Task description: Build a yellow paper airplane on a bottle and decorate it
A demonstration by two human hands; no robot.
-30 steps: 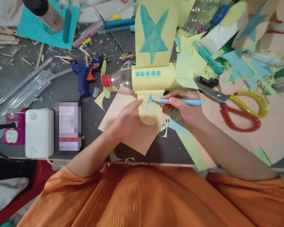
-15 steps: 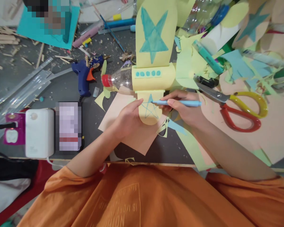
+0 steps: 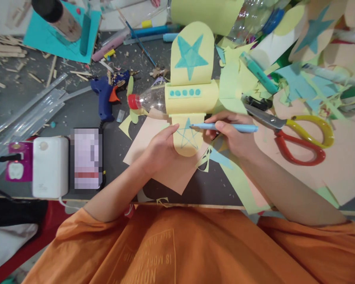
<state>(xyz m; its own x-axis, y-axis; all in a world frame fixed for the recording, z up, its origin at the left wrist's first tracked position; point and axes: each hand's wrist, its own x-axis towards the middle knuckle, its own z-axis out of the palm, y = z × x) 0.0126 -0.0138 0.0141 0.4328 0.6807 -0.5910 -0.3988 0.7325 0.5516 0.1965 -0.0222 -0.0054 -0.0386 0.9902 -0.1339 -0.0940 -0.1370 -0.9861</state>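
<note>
My right hand (image 3: 229,128) grips a light blue marker (image 3: 242,127), its tip at the top of a star outline on the lower yellow paper wing (image 3: 187,149). That star is coloured only near its upper point. My left hand (image 3: 162,148) holds the wing's left edge, thumb on top and the other fingers hidden beneath. The wing joins a plastic bottle (image 3: 154,98) wrapped in yellow paper (image 3: 192,103), with a red cap (image 3: 133,101) and a row of blue dots. Above it, the upper wing (image 3: 192,29) carries a filled blue star.
Scissors (image 3: 301,156) with red and yellow handles lie at the right among paper scraps. A blue glue gun (image 3: 105,98), glue sticks (image 3: 32,118), a phone (image 3: 86,157) and a white power bank (image 3: 50,167) are at the left. Pink paper (image 3: 177,177) lies underneath.
My right hand and the marker have shifted slightly right. The upper wing now looks shorter, its rounded end further down in view. My left hand stays in place.
</note>
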